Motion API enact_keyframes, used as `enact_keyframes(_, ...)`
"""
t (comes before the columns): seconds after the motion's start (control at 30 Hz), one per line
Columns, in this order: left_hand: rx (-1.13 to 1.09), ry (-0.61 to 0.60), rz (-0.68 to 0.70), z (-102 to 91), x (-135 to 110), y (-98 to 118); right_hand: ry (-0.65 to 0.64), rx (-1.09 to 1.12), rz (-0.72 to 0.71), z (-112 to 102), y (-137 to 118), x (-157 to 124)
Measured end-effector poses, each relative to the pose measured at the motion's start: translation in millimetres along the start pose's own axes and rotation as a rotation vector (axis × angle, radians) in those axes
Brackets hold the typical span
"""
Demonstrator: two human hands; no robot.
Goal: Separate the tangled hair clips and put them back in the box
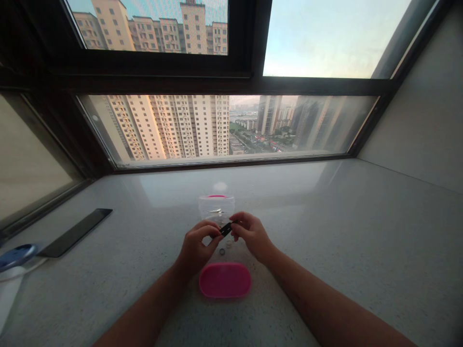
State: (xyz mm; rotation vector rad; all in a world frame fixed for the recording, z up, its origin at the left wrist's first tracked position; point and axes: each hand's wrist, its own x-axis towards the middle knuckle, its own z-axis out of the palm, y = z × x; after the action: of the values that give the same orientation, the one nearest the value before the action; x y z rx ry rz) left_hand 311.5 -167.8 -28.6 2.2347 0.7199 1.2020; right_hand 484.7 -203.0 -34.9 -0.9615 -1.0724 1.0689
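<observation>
Between my hands is a small, flat black piece point(226, 229) with light marks on it; its exact kind is too small to make out. My left hand point(198, 241) pinches its left end between thumb and fingers. At its upper right end, the fingertips of my right hand point(251, 233) are closed together. Just behind stands a clear plastic container point(204, 206) with a silvery item point(215, 211) showing in it. Below my hands a small dark ring point(222, 251) and a pale ring-like piece point(228, 244) lie on the counter. Nearer me rests a pink oval lid point(224, 280).
The speckled pale counter point(343, 231) runs up to a dark window frame point(231, 163). At the left lie a flat dark slab point(75, 233), a blue round object point(18, 255) and a white cable point(31, 267). A wall point(423, 111) rises on the right.
</observation>
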Motion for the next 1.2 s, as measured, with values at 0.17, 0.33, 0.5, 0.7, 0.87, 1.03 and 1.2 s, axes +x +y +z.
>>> enact_keyframes(0.17,0.026,-0.050,-0.044,3.1,-3.3,1.8,-0.059,0.041,-0.022,1.7,-0.3,-3.7)
enact_keyframes(0.33,0.022,-0.089,0.008,6.1,-5.7,-1.6,-0.116,0.099,0.033,3.6,-1.0,-5.1)
enact_keyframes(0.5,0.129,-0.132,-0.002,4.8,-4.9,-1.3,-0.116,0.041,0.060,5.2,0.5,-5.9)
enact_keyframes(0.7,0.251,-0.195,0.067,3.0,-0.8,2.4,-0.115,-0.071,0.025,7.6,1.8,-7.4)
enact_keyframes(0.87,0.255,-0.112,0.108,3.3,-0.9,0.0,-0.123,-0.093,0.015,6.4,5.3,-7.2)
enact_keyframes(1.03,0.186,-0.054,0.085,3.9,-1.8,-0.9,-0.070,-0.146,-0.002,3.5,6.8,-5.8)
enact_keyframes(1.2,0.118,-0.039,0.030,-0.4,0.2,-1.4,0.005,-0.158,-0.022,1.6,4.4,-2.9)
